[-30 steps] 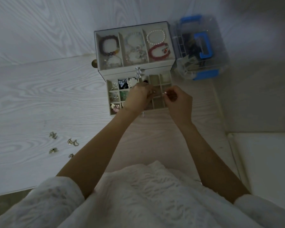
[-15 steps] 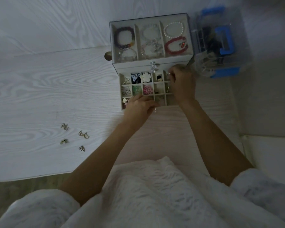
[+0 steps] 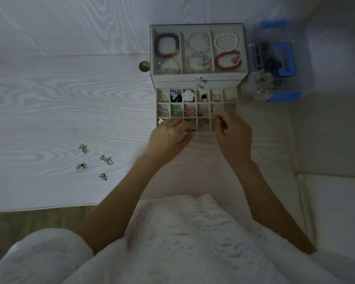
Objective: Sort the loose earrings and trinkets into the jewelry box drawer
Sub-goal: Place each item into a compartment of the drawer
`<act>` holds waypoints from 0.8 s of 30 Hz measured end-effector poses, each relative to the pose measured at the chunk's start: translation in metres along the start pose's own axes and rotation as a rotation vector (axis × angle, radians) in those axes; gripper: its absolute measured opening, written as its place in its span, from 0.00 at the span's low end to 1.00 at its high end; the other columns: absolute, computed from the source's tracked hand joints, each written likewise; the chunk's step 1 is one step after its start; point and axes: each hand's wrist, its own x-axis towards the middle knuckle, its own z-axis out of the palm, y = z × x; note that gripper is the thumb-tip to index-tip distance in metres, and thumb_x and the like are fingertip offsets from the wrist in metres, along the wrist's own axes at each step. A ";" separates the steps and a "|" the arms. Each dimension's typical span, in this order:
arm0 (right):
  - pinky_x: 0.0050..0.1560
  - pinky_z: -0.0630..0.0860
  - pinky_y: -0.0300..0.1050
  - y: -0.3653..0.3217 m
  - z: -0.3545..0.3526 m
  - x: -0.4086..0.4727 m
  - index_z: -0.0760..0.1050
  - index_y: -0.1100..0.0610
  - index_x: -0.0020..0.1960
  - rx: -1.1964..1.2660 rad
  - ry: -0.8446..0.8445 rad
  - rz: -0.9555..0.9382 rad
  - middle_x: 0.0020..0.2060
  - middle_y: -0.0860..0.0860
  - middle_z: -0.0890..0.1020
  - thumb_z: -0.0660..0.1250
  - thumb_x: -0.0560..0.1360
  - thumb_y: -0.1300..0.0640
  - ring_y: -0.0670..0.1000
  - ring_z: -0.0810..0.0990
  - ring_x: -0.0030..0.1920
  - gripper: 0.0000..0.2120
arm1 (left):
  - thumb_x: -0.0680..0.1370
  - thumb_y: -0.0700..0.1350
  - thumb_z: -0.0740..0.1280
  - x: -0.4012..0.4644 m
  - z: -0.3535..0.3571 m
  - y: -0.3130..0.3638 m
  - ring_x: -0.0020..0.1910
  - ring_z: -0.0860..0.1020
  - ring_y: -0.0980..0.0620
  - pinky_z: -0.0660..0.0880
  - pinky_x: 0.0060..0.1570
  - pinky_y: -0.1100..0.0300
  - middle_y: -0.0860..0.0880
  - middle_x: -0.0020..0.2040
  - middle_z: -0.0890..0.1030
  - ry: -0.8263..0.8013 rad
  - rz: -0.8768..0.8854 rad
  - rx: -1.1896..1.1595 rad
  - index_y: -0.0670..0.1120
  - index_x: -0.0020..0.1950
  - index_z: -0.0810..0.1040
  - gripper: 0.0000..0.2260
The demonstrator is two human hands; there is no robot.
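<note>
Now both hands [image 3: 170, 136] [image 3: 233, 134] over open drawer [image 3: 196, 108], loose earrings [image 3: 93, 160] aside

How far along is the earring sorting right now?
Well along: most compartments in the open drawer already hold trinkets. In hand: both the left hand and right hand are at the drawer's front row; whether either holds something is unclear. Left: four clusters of loose earrings on the table.

Clear plastic case with blue handle [image 3: 279, 62] just right of the box, on a pale wood-grain table [image 3: 49, 103].
</note>
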 end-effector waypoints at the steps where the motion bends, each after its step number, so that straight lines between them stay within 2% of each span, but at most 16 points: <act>1: 0.33 0.74 0.44 -0.008 0.001 -0.010 0.78 0.56 0.51 -0.010 -0.074 -0.021 0.40 0.51 0.83 0.61 0.77 0.61 0.51 0.78 0.35 0.08 | 0.75 0.44 0.65 -0.010 -0.008 -0.001 0.40 0.79 0.51 0.74 0.37 0.61 0.50 0.42 0.82 0.053 -0.006 -0.034 0.47 0.50 0.81 0.07; 4: 0.34 0.71 0.41 -0.036 0.020 -0.027 0.80 0.57 0.48 -0.050 -0.254 -0.170 0.39 0.53 0.83 0.61 0.74 0.61 0.55 0.80 0.36 0.09 | 0.76 0.39 0.65 -0.048 -0.033 -0.013 0.34 0.77 0.54 0.71 0.32 0.64 0.50 0.39 0.80 0.215 -0.026 -0.078 0.45 0.50 0.80 0.06; 7: 0.36 0.73 0.44 -0.072 0.050 -0.033 0.80 0.59 0.48 -0.029 -0.430 -0.316 0.40 0.55 0.83 0.61 0.72 0.61 0.58 0.80 0.39 0.10 | 0.76 0.38 0.65 -0.092 -0.053 -0.035 0.36 0.76 0.57 0.70 0.35 0.67 0.52 0.40 0.80 0.291 -0.151 -0.015 0.45 0.51 0.79 0.07; 9: 0.36 0.72 0.44 -0.096 0.073 -0.034 0.80 0.60 0.48 -0.040 -0.526 -0.423 0.41 0.56 0.82 0.64 0.72 0.64 0.59 0.79 0.41 0.08 | 0.76 0.41 0.64 -0.124 -0.064 -0.055 0.38 0.76 0.57 0.71 0.36 0.66 0.53 0.42 0.80 0.289 -0.307 0.046 0.47 0.52 0.79 0.07; 11: 0.40 0.75 0.47 -0.119 0.094 -0.034 0.79 0.59 0.52 -0.050 -0.595 -0.499 0.45 0.55 0.82 0.64 0.74 0.64 0.57 0.78 0.47 0.09 | 0.75 0.43 0.64 -0.151 -0.072 -0.077 0.43 0.77 0.54 0.74 0.38 0.59 0.52 0.45 0.81 0.269 -0.518 0.093 0.48 0.53 0.78 0.08; 13: 0.45 0.76 0.50 -0.139 0.113 -0.033 0.76 0.57 0.58 -0.036 -0.658 -0.524 0.51 0.54 0.80 0.63 0.75 0.62 0.56 0.75 0.53 0.12 | 0.74 0.43 0.66 -0.173 -0.078 -0.098 0.47 0.77 0.49 0.75 0.43 0.54 0.50 0.50 0.80 0.259 -0.709 0.113 0.48 0.56 0.77 0.11; 15: 0.47 0.76 0.52 -0.156 0.133 -0.032 0.73 0.57 0.62 -0.050 -0.739 -0.529 0.55 0.55 0.76 0.63 0.76 0.61 0.56 0.73 0.56 0.14 | 0.73 0.42 0.68 -0.186 -0.086 -0.118 0.49 0.77 0.47 0.73 0.47 0.54 0.48 0.54 0.80 0.269 -0.846 0.095 0.47 0.58 0.77 0.13; 20: 0.51 0.75 0.53 -0.178 0.166 -0.032 0.69 0.58 0.67 -0.061 -0.848 -0.490 0.58 0.57 0.72 0.66 0.74 0.63 0.57 0.71 0.58 0.21 | 0.73 0.44 0.69 -0.176 -0.104 -0.151 0.49 0.77 0.51 0.72 0.49 0.58 0.49 0.55 0.78 0.225 -0.895 -0.051 0.47 0.61 0.75 0.17; 22: 0.51 0.75 0.51 -0.180 0.173 -0.033 0.71 0.59 0.65 -0.050 -0.864 -0.494 0.57 0.58 0.74 0.66 0.74 0.64 0.57 0.72 0.56 0.20 | 0.72 0.46 0.71 -0.164 -0.107 -0.159 0.47 0.76 0.53 0.71 0.49 0.60 0.50 0.54 0.76 0.158 -0.879 -0.059 0.47 0.62 0.74 0.19; 24: 0.50 0.74 0.49 -0.178 0.177 -0.033 0.75 0.61 0.62 -0.038 -0.852 -0.513 0.55 0.58 0.76 0.66 0.74 0.66 0.58 0.74 0.54 0.16 | 0.71 0.45 0.71 -0.155 -0.105 -0.164 0.46 0.77 0.50 0.71 0.48 0.59 0.46 0.54 0.76 0.087 -0.860 -0.019 0.45 0.61 0.75 0.19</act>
